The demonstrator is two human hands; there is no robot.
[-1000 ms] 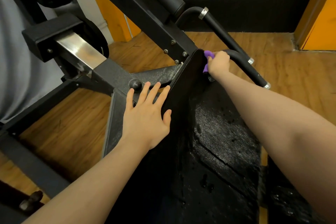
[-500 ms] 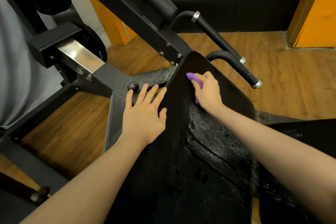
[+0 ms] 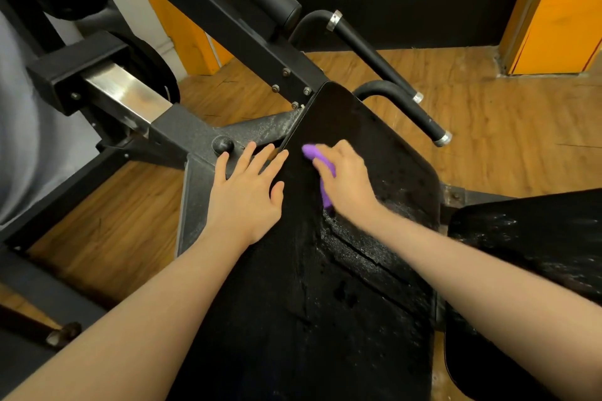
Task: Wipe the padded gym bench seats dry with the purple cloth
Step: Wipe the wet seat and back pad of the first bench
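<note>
A long black padded bench seat (image 3: 384, 169) runs from the bottom of the view to the machine frame; its surface is cracked and wet-looking. My right hand (image 3: 347, 181) presses the purple cloth (image 3: 317, 158) onto the pad near its far left part, with cloth showing past the fingers and under the palm. My left hand (image 3: 247, 192) lies flat with fingers spread, half on the pad's left edge, half on the grey metal frame plate (image 3: 190, 202). A second black pad (image 3: 534, 247) sits at the right, speckled with droplets.
Two black handle bars (image 3: 395, 99) with chrome ends stick out past the pad's far end. A slanted black frame beam (image 3: 208, 15) and a chrome post (image 3: 120, 91) stand at the left. Wooden floor (image 3: 508, 140) surrounds the machine; orange walls lie behind.
My right hand has drawn the purple cloth back from the pad's far tip, near the handle bar, toward me and to the left along the pad. The left hand has stayed in place.
</note>
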